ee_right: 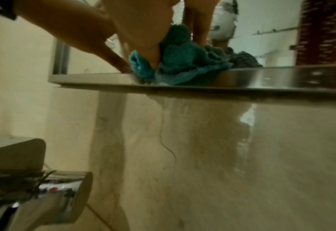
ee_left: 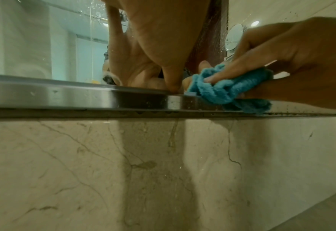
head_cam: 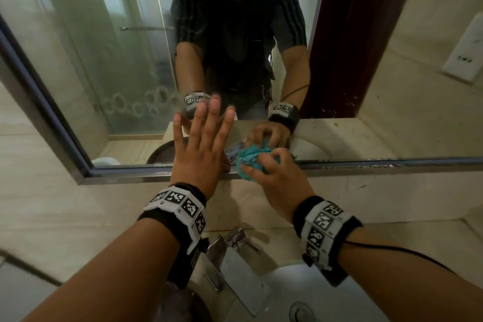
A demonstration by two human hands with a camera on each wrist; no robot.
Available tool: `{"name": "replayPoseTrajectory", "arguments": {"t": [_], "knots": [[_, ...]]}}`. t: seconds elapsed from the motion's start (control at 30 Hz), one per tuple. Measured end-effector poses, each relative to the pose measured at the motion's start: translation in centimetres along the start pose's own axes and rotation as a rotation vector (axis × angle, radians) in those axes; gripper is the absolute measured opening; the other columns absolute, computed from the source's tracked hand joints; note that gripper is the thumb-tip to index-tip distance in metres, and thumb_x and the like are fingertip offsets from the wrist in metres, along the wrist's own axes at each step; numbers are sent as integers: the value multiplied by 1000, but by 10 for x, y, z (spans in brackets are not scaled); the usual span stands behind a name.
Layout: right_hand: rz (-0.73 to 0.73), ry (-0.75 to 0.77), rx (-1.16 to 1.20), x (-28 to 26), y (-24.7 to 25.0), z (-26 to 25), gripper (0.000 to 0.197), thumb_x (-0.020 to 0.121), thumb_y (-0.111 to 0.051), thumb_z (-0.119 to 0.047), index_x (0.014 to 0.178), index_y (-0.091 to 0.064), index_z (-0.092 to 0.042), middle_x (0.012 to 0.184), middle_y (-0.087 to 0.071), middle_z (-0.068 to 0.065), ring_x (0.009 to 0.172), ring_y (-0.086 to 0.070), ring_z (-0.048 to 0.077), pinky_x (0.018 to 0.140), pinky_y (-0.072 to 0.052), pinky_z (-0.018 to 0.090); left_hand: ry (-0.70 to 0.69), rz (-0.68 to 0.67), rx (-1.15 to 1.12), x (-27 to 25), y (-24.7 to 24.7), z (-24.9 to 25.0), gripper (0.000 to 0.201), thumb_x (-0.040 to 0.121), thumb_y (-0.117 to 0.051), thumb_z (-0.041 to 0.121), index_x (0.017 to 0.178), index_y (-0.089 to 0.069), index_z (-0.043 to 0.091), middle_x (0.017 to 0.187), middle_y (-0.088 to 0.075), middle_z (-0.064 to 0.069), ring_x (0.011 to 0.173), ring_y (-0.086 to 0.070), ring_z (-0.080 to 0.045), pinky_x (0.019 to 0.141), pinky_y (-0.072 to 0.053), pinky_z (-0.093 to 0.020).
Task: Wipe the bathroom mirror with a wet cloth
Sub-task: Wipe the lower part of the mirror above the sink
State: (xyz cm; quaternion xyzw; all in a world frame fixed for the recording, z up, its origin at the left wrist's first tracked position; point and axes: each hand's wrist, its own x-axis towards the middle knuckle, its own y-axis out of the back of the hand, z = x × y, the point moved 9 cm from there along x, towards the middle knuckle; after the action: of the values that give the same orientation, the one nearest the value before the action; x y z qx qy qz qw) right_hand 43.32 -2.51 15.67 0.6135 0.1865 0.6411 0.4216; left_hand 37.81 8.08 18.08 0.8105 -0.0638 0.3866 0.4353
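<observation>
Your left hand (head_cam: pixel 201 144) lay flat on the mirror (head_cam: pixel 125 65), fingers spread and straight. Your right hand (head_cam: pixel 274 172) gripped the bunched teal cloth (head_cam: pixel 249 158) against the mirror's bottom frame (ee_left: pixel 64 96). Only the right wrist view showed the faucet (ee_right: pixel 44 198) close up.

fluffy teal terry cloth (ee_left: pixel 229 90), brushed metal mirror frame (ee_left: pixel 64 97), glossy veined marble wall (ee_left: pixel 84 171), chrome tap (ee_right: pixel 50 198)

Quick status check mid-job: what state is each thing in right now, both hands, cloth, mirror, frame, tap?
Left hand: open, fingers straight and spread, flat on the glass.
Right hand: grip curled round the cloth.
Cloth: bunched up, pressed at the mirror's bottom edge.
Mirror: spotted with specks lower right.
Frame: droplets along the bottom rail.
Tap: no water seen running.
</observation>
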Motion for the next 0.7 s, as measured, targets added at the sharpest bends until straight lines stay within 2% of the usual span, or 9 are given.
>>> {"name": "replayPoseTrajectory", "arguments": {"t": [0.13,0.2,0.3,0.37,0.43,0.5,0.57,0.63,0.7], "knots": [[22,111,5,-8,10,-2,36,70,-73,-32,104,-71,-20,105,-65,6,95,-45,30,70,-55,41,33,19,-24,0,5,2,94,88,-57,37,150,10,16,153,27,-10,143,18,-28,113,-4,-59],[19,49,51,-20,8,23,41,66,-79,-21,106,-70,-20,105,-65,8,95,-48,32,69,-56,44,60,-28,-55,0,10,4,99,83,-59,42,150,8,16,153,26,-10,143,18,-28,112,-4,-59],[31,-9,75,-31,14,57,48,52,-87,-3,96,-73,-16,100,-66,11,91,-44,31,58,-56,42,97,-31,-88,-2,28,10,98,79,-61,44,150,-1,16,157,11,-11,144,12,-25,111,-4,-60],[28,46,61,-21,34,62,44,54,-87,-2,94,-73,-12,100,-66,13,89,-52,34,59,-57,41,40,5,-53,6,43,20,93,81,-56,44,151,-1,17,156,19,-11,144,14,-25,112,-2,-60],[110,57,42,7,66,65,34,66,-80,-7,99,-71,-9,105,-64,16,92,-55,37,67,-57,45,15,25,-27,23,54,23,94,80,-52,50,151,2,18,153,27,-11,144,15,-27,112,1,-58],[255,-5,67,39,102,73,31,74,-68,-12,105,-70,-11,110,-62,16,102,-45,34,76,-53,45,62,21,-46,39,58,20,103,74,-53,58,150,6,19,155,18,-11,144,8,-28,112,4,-57],[367,-58,18,54,116,78,31,82,-56,-17,111,-67,-21,116,-58,11,105,-40,29,85,-47,39,122,-7,-52,48,51,18,121,67,-64,64,149,13,20,155,11,-11,144,10,-29,111,6,-58],[307,-45,35,44,91,78,27,88,-55,-21,109,-62,-37,119,-53,4,108,-46,26,91,-46,37,154,-29,-41,48,43,18,132,63,-71,65,147,21,20,154,14,-11,142,22,-28,110,7,-60],[159,75,14,14,56,63,32,77,-74,-14,104,-66,-29,113,-57,8,97,-56,31,79,-53,41,159,-34,-42,48,38,18,135,62,-70,68,146,24,19,153,19,-11,139,29,-27,110,5,-62]]}}
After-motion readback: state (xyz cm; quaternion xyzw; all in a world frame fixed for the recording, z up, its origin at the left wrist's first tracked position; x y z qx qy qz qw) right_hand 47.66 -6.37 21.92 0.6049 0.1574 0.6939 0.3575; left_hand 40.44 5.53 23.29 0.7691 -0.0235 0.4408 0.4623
